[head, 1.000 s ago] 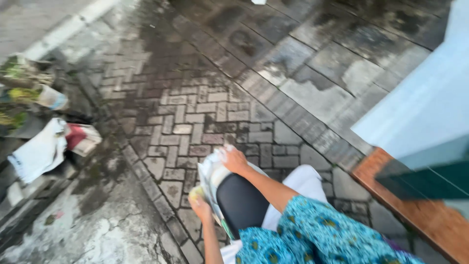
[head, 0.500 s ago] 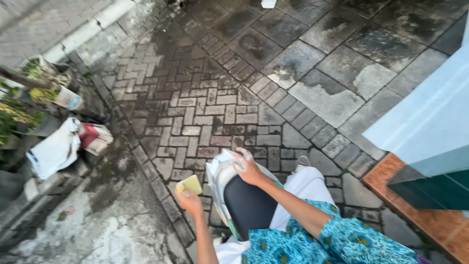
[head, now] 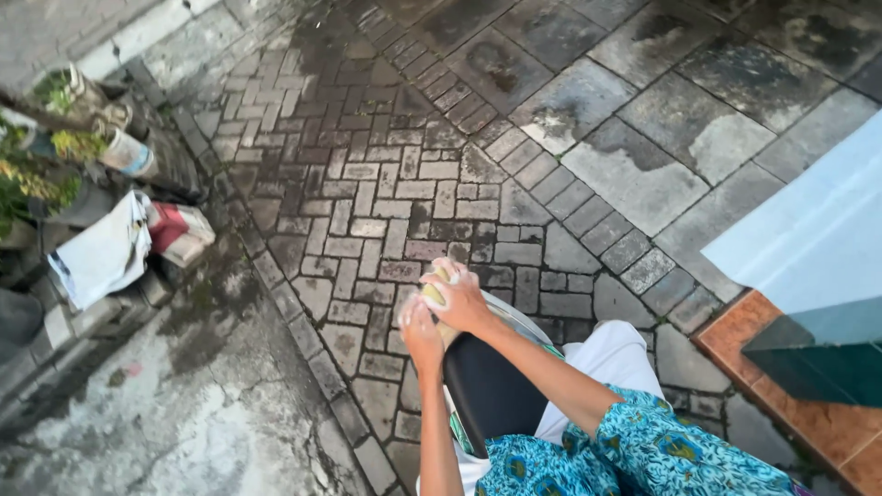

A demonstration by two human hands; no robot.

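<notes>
Both hands press a yellow sponge against a seat's front end.
The left hand (head: 421, 332) and right hand (head: 457, 298) clasp the yellow sponge (head: 434, 296) at the black seat's (head: 485, 390) tip; scrubbing looks underway.

At the left edge of the paving, a red and white rectangular carton (head: 180, 230) lies on its side against the raised kerb. Touching it on the left, a crumpled white bag or wrapper (head: 101, 253) with dark print is draped over the kerb. Above these, a white cylindrical container (head: 127, 153) with a blue band stands tilted among the plants.
</notes>
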